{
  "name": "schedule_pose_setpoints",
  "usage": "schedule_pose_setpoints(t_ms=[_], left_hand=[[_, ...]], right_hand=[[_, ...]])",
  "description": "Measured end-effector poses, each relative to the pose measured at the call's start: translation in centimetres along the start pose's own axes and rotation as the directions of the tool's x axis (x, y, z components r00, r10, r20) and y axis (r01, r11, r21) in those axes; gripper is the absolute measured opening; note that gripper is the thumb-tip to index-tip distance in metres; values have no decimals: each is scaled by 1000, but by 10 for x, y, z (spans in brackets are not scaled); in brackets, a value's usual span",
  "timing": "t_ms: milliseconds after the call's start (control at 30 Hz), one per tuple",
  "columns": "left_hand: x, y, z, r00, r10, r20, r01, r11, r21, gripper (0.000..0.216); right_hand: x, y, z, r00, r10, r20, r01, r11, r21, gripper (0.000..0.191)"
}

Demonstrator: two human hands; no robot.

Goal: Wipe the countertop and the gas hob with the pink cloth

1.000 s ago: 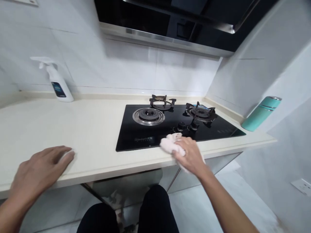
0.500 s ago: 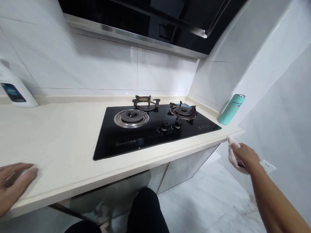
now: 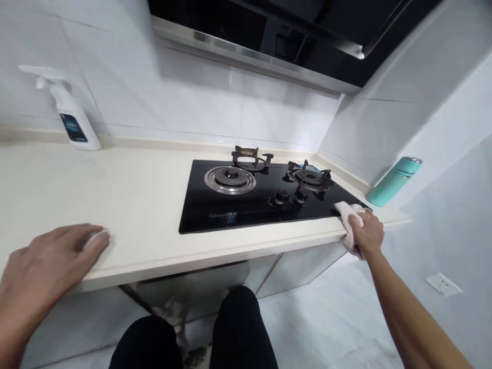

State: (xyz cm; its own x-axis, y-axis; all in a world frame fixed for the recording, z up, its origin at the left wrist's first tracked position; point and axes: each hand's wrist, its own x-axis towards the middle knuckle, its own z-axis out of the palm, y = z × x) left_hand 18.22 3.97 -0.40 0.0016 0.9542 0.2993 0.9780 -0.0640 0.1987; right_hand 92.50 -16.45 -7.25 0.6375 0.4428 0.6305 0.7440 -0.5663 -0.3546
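Right hand (image 3: pixel 368 231) clasps a cloth (image 3: pixel 347 218), partly hiding it; left hand (image 3: pixel 49 259) curls loosely, palm unseen.

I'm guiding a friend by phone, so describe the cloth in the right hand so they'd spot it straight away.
Find the black cooktop set in the pale counter. Near its front right corner, the right hand grips a crumpled, whitish cloth. Its soft folds set it apart from the smooth turquoise flask standing just beyond.

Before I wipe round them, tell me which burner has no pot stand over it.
The left burner: its ringed top is uncovered, whereas the right burner has a dark pronged stand over it.
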Motion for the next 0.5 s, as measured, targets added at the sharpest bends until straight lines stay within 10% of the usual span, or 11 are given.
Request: schedule_pose_setpoints(t_ms=[233,500], left_hand=[[-14,19,-7,1000,-15,17,13,998,66,50],[-28,28,-15,999,51,-14,-51,998,-37,50]], right_hand=[[-115,-132,11,921,-2,-389,78,981,179,49],[-221,-280,2,941,-219,-259,321,824,468,41]])
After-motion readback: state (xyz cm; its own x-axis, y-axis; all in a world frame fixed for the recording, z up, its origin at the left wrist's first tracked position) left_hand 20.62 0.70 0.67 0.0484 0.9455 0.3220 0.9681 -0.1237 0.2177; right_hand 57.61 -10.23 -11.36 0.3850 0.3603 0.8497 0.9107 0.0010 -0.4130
